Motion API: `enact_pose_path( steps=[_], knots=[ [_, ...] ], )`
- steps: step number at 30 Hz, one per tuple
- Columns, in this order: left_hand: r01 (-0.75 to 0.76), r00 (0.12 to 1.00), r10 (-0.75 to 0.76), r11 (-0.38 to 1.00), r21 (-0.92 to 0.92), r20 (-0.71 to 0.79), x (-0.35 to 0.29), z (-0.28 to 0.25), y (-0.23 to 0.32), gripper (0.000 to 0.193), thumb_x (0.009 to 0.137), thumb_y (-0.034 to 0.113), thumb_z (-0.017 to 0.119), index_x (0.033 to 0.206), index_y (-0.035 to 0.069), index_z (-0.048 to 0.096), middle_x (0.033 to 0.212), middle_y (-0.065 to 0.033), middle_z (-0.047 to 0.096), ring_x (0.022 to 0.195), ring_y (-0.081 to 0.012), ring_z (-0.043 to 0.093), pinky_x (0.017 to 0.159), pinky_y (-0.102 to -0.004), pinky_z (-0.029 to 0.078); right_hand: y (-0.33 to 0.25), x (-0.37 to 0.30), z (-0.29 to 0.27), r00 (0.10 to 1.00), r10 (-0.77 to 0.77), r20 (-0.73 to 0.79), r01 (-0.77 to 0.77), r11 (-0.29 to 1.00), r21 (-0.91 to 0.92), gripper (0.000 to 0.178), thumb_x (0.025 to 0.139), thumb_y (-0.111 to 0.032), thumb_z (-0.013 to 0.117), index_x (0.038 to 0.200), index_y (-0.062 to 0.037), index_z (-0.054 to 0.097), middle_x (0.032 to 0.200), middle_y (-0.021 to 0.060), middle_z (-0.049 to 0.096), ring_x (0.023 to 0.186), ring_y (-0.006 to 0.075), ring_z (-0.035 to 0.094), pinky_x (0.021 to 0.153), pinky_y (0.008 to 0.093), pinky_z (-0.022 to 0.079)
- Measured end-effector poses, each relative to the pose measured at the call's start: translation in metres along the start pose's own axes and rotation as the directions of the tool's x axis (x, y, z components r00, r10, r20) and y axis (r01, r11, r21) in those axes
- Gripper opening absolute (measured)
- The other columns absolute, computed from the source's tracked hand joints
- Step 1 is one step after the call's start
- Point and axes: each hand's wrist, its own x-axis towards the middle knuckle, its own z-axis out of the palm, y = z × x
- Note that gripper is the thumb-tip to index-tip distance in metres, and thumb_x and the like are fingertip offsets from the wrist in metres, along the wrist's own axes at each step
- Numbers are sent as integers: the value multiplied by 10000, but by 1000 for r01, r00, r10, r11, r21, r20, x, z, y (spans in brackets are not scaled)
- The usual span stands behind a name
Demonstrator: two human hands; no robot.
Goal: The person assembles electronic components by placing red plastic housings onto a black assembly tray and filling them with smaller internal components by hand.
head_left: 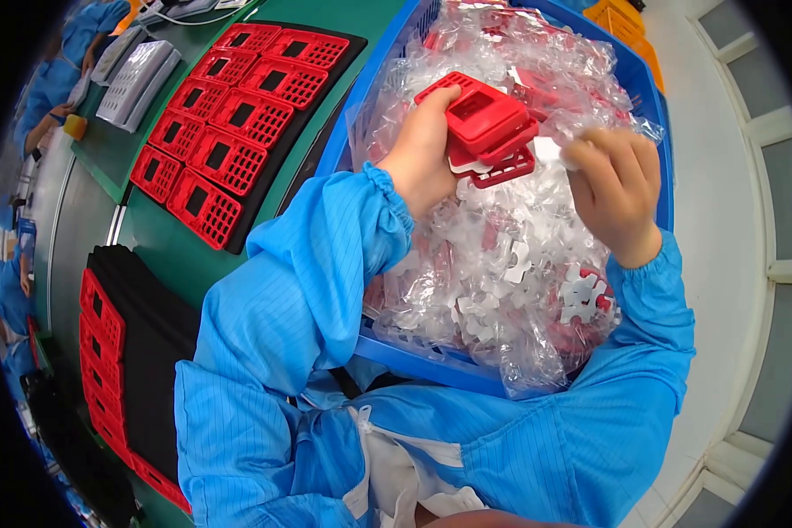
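My left hand (427, 145) is closed around several red plastic device housings (484, 114), stacked and held above a blue bin (339, 132). The top housing has a dark rectangular window; the lower one shows a grid of key holes, with a bit of white beside it. To the right, my right hand (620, 180) is smeared by motion, its fingers curled. A small white piece (547, 148) is at its fingertips, apparently pinched. Below both hands the bin is heaped with clear plastic bags (431, 273), cut-out white pieces (581, 295) and more red parts.
On the green table (154, 233) at left, red housings (229, 141) lie in rows on a black foam tray (330, 84). A nearer black tray stack (150, 299) bears more. Pale grey cases (136, 84) sit farther back. Other people in blue work at far left. Orange crates (620, 22) stand behind the bin.
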Motion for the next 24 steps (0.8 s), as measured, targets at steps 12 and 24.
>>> enact_pose_path(
  steps=[12,24],
  knots=[
    [96,986,-81,990,-107,143,-13,5,-18,396,980,339,282,1136,80,539,1082,-117,635,988,-242,624,828,-396,516,-20,2,10,993,-113,-18,114,993,29,257,627,-141,652,882,-170,667,908,-16,591,776,147,537,701,297,407],
    [98,991,-92,994,-55,100,-23,9,-19,405,973,368,273,1143,130,553,1080,-58,636,944,-201,617,773,-377,499,-23,10,3,995,-98,-17,100,988,114,286,582,-105,631,856,-29,649,855,83,613,788,230,602,671,337,514]
  ],
)
